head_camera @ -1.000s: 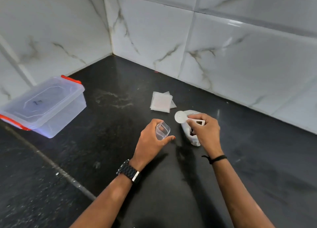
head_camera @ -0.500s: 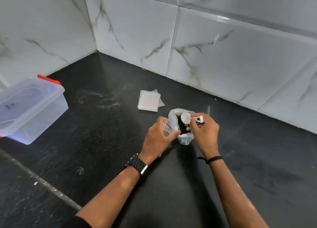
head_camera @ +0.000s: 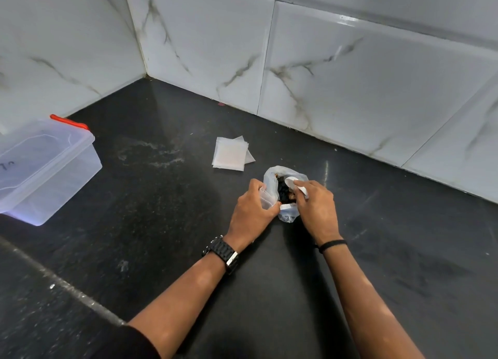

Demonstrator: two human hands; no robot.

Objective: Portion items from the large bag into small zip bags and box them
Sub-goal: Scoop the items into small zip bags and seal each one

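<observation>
The large bag [head_camera: 285,194] stands on the dark table [head_camera: 161,223] right between the two hands, its mouth open and facing up, with dark items [head_camera: 283,192] showing inside. What they are cannot be told beyond small, dark pieces. The right hand [head_camera: 318,210] is closed around the handle of a white scoop [head_camera: 292,182], whose bowl sits in the bag's mouth at its far right side; the scoop's handle runs from the bowl back toward the near right, into the fingers. The left hand [head_camera: 250,213] is closed on a small zip bag [head_camera: 266,198], clear and looking empty, held upright with its mouth touching or just beside the large bag's left rim. So the scoop has only a short way to go leftward from one opening to the other, and the right hand is the one placed to make that carry, while the left hand steadies the receiving bag.

Just beyond, to the far left of the large bag, a short pile of flat zip bags [head_camera: 230,155] lies on the table, apart from the hands. Well away on the far left stands the clear plastic box [head_camera: 45,167] with red clips, its lid in place; through the walls nothing can be seen inside, so by my reading the portioning is at an early stage and no filled bag is boxed yet.
</observation>
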